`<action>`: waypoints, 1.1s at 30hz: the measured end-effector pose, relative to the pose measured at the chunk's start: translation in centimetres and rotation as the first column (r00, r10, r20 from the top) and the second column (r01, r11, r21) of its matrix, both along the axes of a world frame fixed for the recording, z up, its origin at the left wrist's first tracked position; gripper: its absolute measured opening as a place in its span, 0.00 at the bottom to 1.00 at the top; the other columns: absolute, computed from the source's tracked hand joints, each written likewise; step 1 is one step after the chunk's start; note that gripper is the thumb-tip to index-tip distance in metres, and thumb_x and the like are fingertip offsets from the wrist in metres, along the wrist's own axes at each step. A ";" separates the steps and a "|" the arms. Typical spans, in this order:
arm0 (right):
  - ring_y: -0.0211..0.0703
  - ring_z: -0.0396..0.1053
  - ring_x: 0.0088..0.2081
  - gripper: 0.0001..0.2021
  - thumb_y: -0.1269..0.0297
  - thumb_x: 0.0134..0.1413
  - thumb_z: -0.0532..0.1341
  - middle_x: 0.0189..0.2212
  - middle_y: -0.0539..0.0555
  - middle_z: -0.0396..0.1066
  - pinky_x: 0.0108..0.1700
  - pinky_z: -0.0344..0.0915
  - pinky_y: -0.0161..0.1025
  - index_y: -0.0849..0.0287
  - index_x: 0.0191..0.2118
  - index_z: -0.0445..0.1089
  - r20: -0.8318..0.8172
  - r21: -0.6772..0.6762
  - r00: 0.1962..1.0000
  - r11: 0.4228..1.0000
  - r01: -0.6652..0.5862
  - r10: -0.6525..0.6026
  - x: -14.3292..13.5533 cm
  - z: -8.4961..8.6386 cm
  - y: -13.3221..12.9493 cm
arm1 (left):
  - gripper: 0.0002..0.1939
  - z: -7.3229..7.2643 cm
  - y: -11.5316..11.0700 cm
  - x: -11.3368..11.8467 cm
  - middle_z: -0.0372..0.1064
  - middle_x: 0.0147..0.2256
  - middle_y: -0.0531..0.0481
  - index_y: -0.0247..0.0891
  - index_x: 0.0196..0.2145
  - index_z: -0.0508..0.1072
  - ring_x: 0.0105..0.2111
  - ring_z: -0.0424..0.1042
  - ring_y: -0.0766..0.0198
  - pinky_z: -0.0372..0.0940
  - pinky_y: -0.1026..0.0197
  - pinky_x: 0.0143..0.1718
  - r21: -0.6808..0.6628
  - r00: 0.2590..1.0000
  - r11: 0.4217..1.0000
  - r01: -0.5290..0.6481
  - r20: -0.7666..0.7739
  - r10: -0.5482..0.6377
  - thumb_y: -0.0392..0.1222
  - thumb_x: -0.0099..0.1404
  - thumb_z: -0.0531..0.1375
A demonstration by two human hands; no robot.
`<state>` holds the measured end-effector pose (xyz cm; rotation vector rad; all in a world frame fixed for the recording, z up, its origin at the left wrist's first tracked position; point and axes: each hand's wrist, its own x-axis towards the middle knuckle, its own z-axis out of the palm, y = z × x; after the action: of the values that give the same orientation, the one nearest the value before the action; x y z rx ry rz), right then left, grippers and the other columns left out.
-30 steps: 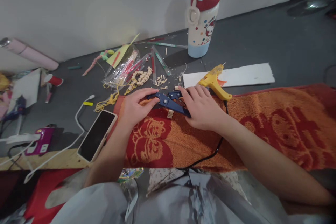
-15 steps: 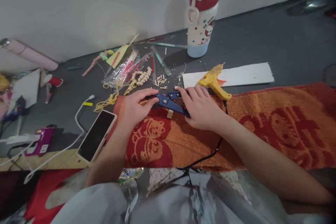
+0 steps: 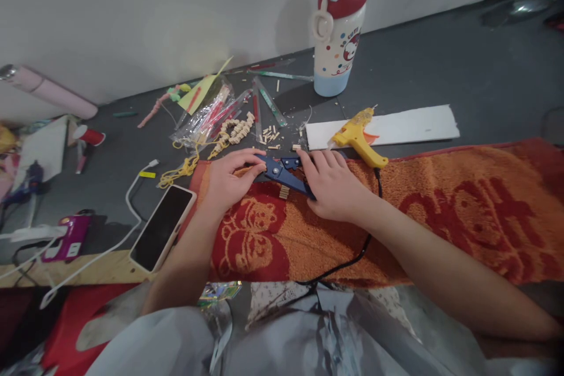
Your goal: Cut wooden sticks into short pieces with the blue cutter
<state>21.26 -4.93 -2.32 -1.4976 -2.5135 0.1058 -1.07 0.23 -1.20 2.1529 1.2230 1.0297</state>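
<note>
My right hand (image 3: 337, 185) is wrapped round the handles of a blue pliers-like hand tool (image 3: 286, 177), held low over an orange and red towel (image 3: 326, 247). The tool points left, with its round pivot showing. At its head, my left hand (image 3: 233, 179) is closed, thumb and fingers pinched together around the jaw end. Whatever lies between those fingers and the jaws is hidden. Just below the tool, a small row of short pale stick pieces (image 3: 284, 192) rests on the towel. More cut pieces (image 3: 269, 135) lie scattered on the dark table beyond.
A yellow glue gun (image 3: 361, 140) lies across a white strip (image 3: 414, 126), its cord running over the towel. Behind stands a tall bottle (image 3: 337, 41). Plastic-wrapped sticks (image 3: 211, 114), a beaded chain (image 3: 235, 132) and yellow string (image 3: 180, 170) lie left of centre. A phone (image 3: 163, 228) rests left.
My right hand has shifted slightly left and down, its fingers closer round the handles. The left hand stays nearly in place at the tool's head.
</note>
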 end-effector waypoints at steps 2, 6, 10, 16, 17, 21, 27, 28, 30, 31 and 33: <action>0.62 0.57 0.47 0.40 0.65 0.44 0.55 0.47 0.72 0.61 0.50 0.52 0.53 0.79 0.63 0.46 0.003 0.001 1.000 1.000 0.013 -0.013 -0.3 0.0 -0.3 | 0.07 0.1 0.0 0.0 0.77 0.39 0.46 0.38 0.28 0.75 0.40 0.75 0.59 0.69 0.55 0.46 -0.009 1.000 1.000 0.001 -0.020 -0.001 0.43 0.58 0.62; 0.62 0.57 0.46 0.40 0.64 0.45 0.55 0.47 0.73 0.61 0.49 0.52 0.53 0.81 0.63 0.45 0.017 -0.012 0.999 0.999 0.036 -0.036 -0.6 0.2 -0.7 | 0.08 0.6 -0.1 0.1 0.76 0.40 0.46 0.38 0.27 0.75 0.41 0.75 0.59 0.68 0.54 0.48 -0.004 0.997 1.000 0.013 -0.075 -0.014 0.44 0.60 0.61; 0.63 0.57 0.46 0.41 0.63 0.44 0.56 0.48 0.73 0.61 0.50 0.52 0.53 0.82 0.63 0.46 0.035 -0.016 0.999 0.999 0.040 -0.039 -0.7 0.4 -0.8 | 0.07 0.9 -0.2 0.2 0.76 0.40 0.46 0.38 0.28 0.75 0.41 0.75 0.60 0.67 0.55 0.48 0.004 0.997 1.000 0.026 -0.077 -0.026 0.43 0.60 0.61; 0.62 0.57 0.47 0.40 0.63 0.45 0.56 0.47 0.74 0.61 0.50 0.52 0.53 0.81 0.63 0.46 0.027 -0.009 0.998 0.998 0.057 -0.057 -0.8 0.3 -0.9 | 0.08 1.0 -0.1 0.0 0.76 0.40 0.46 0.38 0.28 0.74 0.41 0.75 0.59 0.67 0.55 0.48 -0.022 0.996 0.999 0.033 -0.085 -0.035 0.45 0.60 0.61; 0.62 0.57 0.47 0.40 0.63 0.45 0.56 0.48 0.74 0.61 0.50 0.52 0.53 0.81 0.63 0.46 0.024 -0.010 0.998 0.998 0.058 -0.058 -0.8 0.3 -0.8 | 0.08 1.0 -0.1 0.0 0.76 0.40 0.46 0.38 0.27 0.74 0.41 0.75 0.59 0.67 0.55 0.48 -0.031 0.996 0.999 0.034 -0.081 -0.037 0.45 0.60 0.61; 0.63 0.57 0.47 0.41 0.62 0.42 0.56 0.47 0.73 0.61 0.50 0.52 0.54 0.78 0.63 0.46 -0.021 -0.018 0.999 0.999 0.045 -0.045 -0.5 0.3 -0.6 | 0.09 1.1 0.0 -0.1 0.76 0.42 0.46 0.39 0.30 0.75 0.43 0.74 0.58 0.67 0.53 0.50 -0.055 0.999 0.997 0.051 -0.002 -0.051 0.48 0.59 0.62; 0.63 0.56 0.49 0.41 0.61 0.42 0.57 0.47 0.69 0.60 0.52 0.52 0.56 0.73 0.62 0.46 -0.120 -0.045 0.986 0.993 0.108 -0.113 0.6 0.8 0.0 | 0.15 0.0 1.2 -0.8 0.74 0.39 0.47 0.40 0.41 0.72 0.37 0.74 0.64 0.70 0.60 0.41 -0.084 0.909 0.987 -0.137 0.385 0.159 0.53 0.64 0.56; 0.62 0.57 0.48 0.40 0.61 0.42 0.57 0.46 0.68 0.60 0.52 0.53 0.56 0.72 0.63 0.47 -0.147 -0.062 0.981 0.991 0.117 -0.125 0.7 0.9 0.0 | 0.15 -0.1 1.4 -0.9 0.74 0.38 0.48 0.40 0.41 0.72 0.35 0.74 0.65 0.70 0.61 0.37 -0.107 0.899 0.983 -0.149 0.400 0.180 0.53 0.64 0.56; 0.62 0.58 0.47 0.40 0.61 0.43 0.56 0.46 0.67 0.60 0.51 0.55 0.56 0.70 0.63 0.46 -0.206 -0.107 0.969 0.988 0.114 -0.134 1.0 1.2 0.2 | 0.17 -0.1 1.5 -1.0 0.74 0.35 0.49 0.40 0.40 0.72 0.33 0.74 0.65 0.69 0.62 0.35 -0.147 0.925 0.980 -0.136 0.335 0.179 0.55 0.64 0.55; 0.62 0.58 0.47 0.40 0.61 0.43 0.56 0.46 0.66 0.60 0.50 0.56 0.56 0.69 0.63 0.46 -0.231 -0.134 0.964 0.985 0.105 -0.134 1.1 1.3 0.2 | 0.17 -0.1 1.3 -0.9 0.75 0.34 0.49 0.39 0.39 0.73 0.33 0.74 0.64 0.69 0.62 0.35 -0.151 0.951 0.981 -0.119 0.268 0.156 0.55 0.64 0.55; 0.62 0.58 0.48 0.41 0.62 0.42 0.56 0.46 0.66 0.60 0.50 0.56 0.56 0.68 0.63 0.45 -0.271 -0.186 0.954 0.979 0.081 -0.130 1.1 1.5 0.3 | 0.19 0.3 0.9 -0.6 0.75 0.31 0.50 0.38 0.33 0.75 0.31 0.73 0.64 0.67 0.63 0.33 -0.118 0.988 0.990 -0.075 0.127 0.090 0.56 0.64 0.54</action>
<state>22.37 -4.63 -0.83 -1.5524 -2.2407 0.4966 -1.71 1.12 -0.94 1.9308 1.2851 1.0917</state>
